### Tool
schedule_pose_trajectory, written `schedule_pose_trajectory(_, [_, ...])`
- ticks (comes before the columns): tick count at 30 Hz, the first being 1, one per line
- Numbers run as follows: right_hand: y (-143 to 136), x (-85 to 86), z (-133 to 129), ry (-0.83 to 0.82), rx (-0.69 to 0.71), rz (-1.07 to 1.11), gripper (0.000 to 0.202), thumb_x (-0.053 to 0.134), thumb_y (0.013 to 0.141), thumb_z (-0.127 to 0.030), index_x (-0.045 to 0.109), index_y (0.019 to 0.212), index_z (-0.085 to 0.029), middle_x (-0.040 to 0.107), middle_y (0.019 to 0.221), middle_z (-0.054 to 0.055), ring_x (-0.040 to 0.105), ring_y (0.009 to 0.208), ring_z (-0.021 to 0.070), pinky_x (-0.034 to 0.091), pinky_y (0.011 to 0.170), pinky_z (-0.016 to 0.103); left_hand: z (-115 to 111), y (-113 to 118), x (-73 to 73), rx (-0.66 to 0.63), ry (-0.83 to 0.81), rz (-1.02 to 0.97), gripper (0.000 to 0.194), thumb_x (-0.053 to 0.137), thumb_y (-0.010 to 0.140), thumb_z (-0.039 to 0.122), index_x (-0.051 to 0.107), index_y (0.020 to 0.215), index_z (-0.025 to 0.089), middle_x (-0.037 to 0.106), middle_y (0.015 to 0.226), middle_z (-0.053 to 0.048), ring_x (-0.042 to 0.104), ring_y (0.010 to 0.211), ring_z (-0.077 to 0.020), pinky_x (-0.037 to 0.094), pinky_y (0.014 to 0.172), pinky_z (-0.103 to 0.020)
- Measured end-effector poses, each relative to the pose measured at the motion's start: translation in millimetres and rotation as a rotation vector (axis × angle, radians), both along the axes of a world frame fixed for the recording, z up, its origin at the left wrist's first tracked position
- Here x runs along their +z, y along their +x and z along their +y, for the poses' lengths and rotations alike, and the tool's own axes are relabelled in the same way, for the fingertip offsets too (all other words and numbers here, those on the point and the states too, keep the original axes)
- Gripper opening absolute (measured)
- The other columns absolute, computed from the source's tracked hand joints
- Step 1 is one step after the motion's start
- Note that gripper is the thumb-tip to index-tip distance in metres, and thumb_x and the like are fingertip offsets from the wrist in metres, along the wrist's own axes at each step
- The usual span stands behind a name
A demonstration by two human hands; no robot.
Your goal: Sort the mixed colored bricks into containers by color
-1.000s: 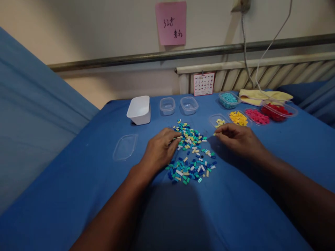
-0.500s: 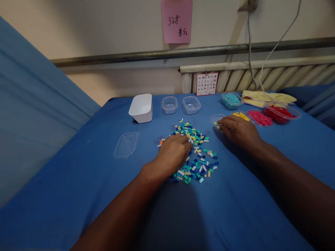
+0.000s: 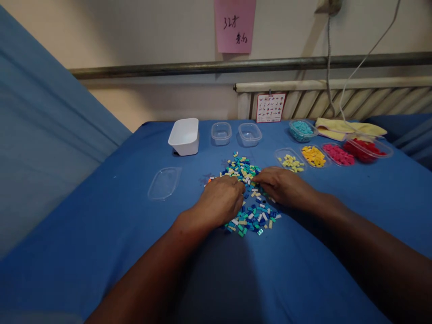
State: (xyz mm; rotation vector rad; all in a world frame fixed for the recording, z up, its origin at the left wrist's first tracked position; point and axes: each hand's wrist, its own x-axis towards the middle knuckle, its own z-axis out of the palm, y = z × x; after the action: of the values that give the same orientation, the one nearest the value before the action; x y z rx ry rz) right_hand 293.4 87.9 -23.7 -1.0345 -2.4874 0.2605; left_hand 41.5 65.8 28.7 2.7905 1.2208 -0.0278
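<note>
Picking seems in hand: the curled left hand (image 3: 221, 198) and fingertip-pinched right hand (image 3: 285, 185) are at the small blue-green-white-yellow plastic bricks (image 3: 255, 219), frame centre; I cannot tell what they grip. Next likely calls for a precise pinch.

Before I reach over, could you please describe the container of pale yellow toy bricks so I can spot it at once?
On the blue cloth, look just beyond the right hand. The shallow clear container there is the leftmost one holding bricks; its pale yellow bricks contrast with the orange-yellow bricks beside it.
</note>
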Motion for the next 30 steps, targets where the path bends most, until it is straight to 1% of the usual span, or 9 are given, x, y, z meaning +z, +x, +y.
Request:
schedule_pose_trajectory(3, [10, 4.6, -1, -0.035, 0.008, 0.057, 0.030, 0.058, 0.103, -0.015, 0.082, 0.119, -0.021, 0.083, 0.110, 0.010, 0.078, 0.100, 0.0268, 0.059, 0.090, 0.039, -1, 0, 1.3, 0.026, -0.036, -0.013, 0.012, 0.057, 0.098, 0.022, 0.069, 0.100, 0.018, 0.074, 0.108, -0.012, 0.069, 0.099, -0.0299, 0.053, 0.086, -0.043])
schedule_pose_trajectory(5, [16, 8.0, 0, -0.049, -0.022, 0.122, 0.029, 0.060, 0.102, -0.017, 0.082, 0.120, -0.022, 0.084, 0.111, 0.010, 0.079, 0.101, 0.0269, 0.061, 0.090, 0.039, -2, -1, 1.0, 0.021, -0.051, -0.037, 0.010, 0.058, 0.095, 0.021, 0.067, 0.099, 0.019, 0.074, 0.108, -0.012, 0.068, 0.099, -0.0294, 0.052, 0.086, -0.042])
schedule_pose_trajectory(10, [24, 10.5, 5, -0.115, -0.107, 0.194, 0.029, 0.063, 0.098, -0.021, 0.083, 0.120, -0.025, 0.085, 0.113, 0.007, 0.080, 0.100, 0.0266, 0.063, 0.091, 0.040, -1, -4, -4.0, -0.009, -0.049, -0.154, 0.015, 0.057, 0.092, 0.018, 0.065, 0.104, 0.020, 0.073, 0.110, -0.010, 0.066, 0.100, -0.0276, 0.051, 0.084, -0.041])
schedule_pose_trajectory(13, [21, 10.7, 3, -0.126, -0.105, 0.175, 0.026, 0.064, 0.099, -0.023, 0.083, 0.117, -0.026, 0.085, 0.109, 0.006, 0.080, 0.096, 0.0257, 0.063, 0.088, 0.039, 0, -5, -7.5, -0.013, -0.027, -0.208, 0.018, 0.056, 0.092, 0.017, 0.065, 0.107, 0.020, 0.072, 0.112, -0.010, 0.067, 0.101, -0.0272, 0.051, 0.085, -0.040])
schedule_pose_trajectory(16, [14, 11.6, 0, -0.138, -0.057, 0.128, 0.025, 0.064, 0.101, -0.024, 0.083, 0.117, -0.027, 0.085, 0.109, 0.005, 0.080, 0.095, 0.0250, 0.062, 0.086, 0.038, -1, -4, -9.5, -0.026, -0.022, -0.228, 0.024, 0.055, 0.092, 0.016, 0.065, 0.114, 0.019, 0.071, 0.115, -0.010, 0.068, 0.104, -0.0276, 0.052, 0.086, -0.040])
schedule_pose_trajectory(20, [4, 9.1, 0, -0.053, -0.020, 0.036, 0.031, 0.059, 0.102, -0.015, 0.083, 0.118, -0.025, 0.084, 0.109, 0.007, 0.078, 0.100, 0.0264, 0.060, 0.090, 0.038, -2, -2, -10.3, -0.026, -0.011, -0.179, 0.031, 0.055, 0.094, 0.016, 0.065, 0.123, 0.018, 0.071, 0.117, -0.012, 0.069, 0.106, -0.0287, 0.054, 0.088, -0.040])
schedule_pose_trajectory(22, [2, 6.8, 1, -0.015, -0.019, -0.008, 0.032, 0.057, 0.102, -0.014, 0.083, 0.117, -0.024, 0.084, 0.107, 0.009, 0.076, 0.098, 0.0268, 0.058, 0.089, 0.038, -3, -1, -10.2, -0.026, 0.006, -0.158, 0.031, 0.055, 0.095, 0.017, 0.065, 0.125, 0.018, 0.070, 0.118, -0.012, 0.069, 0.106, -0.0290, 0.054, 0.089, -0.041])
schedule_pose_trajectory(26, [-2, 4.0, 4, 0.012, -0.008, -0.078, 0.026, 0.060, 0.101, -0.013, 0.081, 0.111, -0.021, 0.081, 0.105, 0.011, 0.074, 0.094, 0.0268, 0.056, 0.089, 0.037, -2, -1, -9.7, -0.020, 0.017, -0.143, 0.030, 0.055, 0.096, 0.018, 0.066, 0.123, 0.018, 0.070, 0.117, -0.013, 0.069, 0.106, -0.0296, 0.055, 0.089, -0.042])
schedule_pose_trajectory(30, [-4, 4.4, 3, 0.015, -0.039, -0.091, 0.024, 0.057, 0.103, -0.013, 0.080, 0.107, -0.019, 0.079, 0.100, 0.012, 0.073, 0.094, 0.0270, 0.055, 0.088, 0.038, -2, -2, -11.6, -0.008, -0.017, -0.217, 0.030, 0.056, 0.094, 0.017, 0.068, 0.122, 0.018, 0.071, 0.116, -0.012, 0.069, 0.109, -0.0296, 0.055, 0.092, -0.042])
